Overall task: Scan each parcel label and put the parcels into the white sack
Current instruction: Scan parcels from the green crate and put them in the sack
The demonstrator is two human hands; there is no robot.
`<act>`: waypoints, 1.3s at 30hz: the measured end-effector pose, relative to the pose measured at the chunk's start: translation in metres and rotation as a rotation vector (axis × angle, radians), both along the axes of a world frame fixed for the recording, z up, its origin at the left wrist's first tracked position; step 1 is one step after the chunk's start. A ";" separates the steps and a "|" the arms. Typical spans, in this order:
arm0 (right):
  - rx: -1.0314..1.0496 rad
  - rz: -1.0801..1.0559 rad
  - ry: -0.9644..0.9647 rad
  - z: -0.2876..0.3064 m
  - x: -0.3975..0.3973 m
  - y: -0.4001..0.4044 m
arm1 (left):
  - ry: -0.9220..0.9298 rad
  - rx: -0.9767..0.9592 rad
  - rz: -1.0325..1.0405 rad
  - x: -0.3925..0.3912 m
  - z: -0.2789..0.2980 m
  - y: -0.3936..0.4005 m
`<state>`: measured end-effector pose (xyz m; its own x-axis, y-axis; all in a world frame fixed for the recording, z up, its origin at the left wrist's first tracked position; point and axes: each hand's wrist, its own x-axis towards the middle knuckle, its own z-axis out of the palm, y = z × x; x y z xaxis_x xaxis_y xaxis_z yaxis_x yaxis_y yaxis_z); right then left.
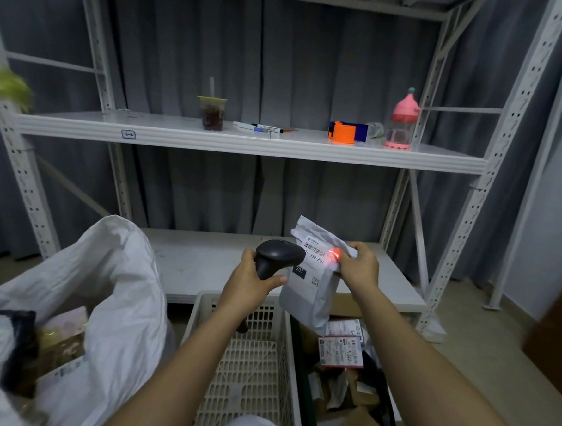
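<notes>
Head view: scanner (278, 257) hides parcel (311, 280) label's left edge (barcode half-covered).

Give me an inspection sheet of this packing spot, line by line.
Surface: white metal shelf, tiled floor.
Job's things: grey plastic mailer parcel under red scan light; black handheld scanner; open white woven sack holding parcels; labelled parcels in dark bin.
Clutter: iced drink cup, pens, orange tape dispenser, pink bottle; cream plastic basket.
Grippers: left hand grips scanner; right hand pinches parcel.
Cables: nothing seen.
Surroundings: grey curtains.
</notes>
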<state>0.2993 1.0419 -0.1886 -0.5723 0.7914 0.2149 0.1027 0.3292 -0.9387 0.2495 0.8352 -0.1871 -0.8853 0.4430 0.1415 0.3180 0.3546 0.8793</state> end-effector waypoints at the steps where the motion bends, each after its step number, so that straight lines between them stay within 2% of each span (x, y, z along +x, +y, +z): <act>1: -0.006 0.002 -0.001 -0.001 0.000 0.000 | 0.004 -0.011 -0.001 0.000 0.000 0.000; 17: -0.019 0.027 -0.009 -0.003 -0.002 0.000 | 0.068 -0.113 0.036 -0.006 -0.003 0.004; 25: 0.023 0.076 0.029 0.011 -0.002 -0.020 | 0.066 -0.042 0.074 -0.010 -0.002 -0.011; 30: 0.036 0.181 0.205 0.044 -0.003 -0.068 | 0.074 0.190 0.206 -0.015 0.010 -0.069; 34: -0.116 0.342 0.364 0.065 -0.025 -0.125 | 0.095 0.343 0.415 -0.024 0.015 -0.143; 39: -0.277 0.538 0.372 0.064 -0.084 -0.221 | 0.133 0.415 0.679 -0.033 0.013 -0.240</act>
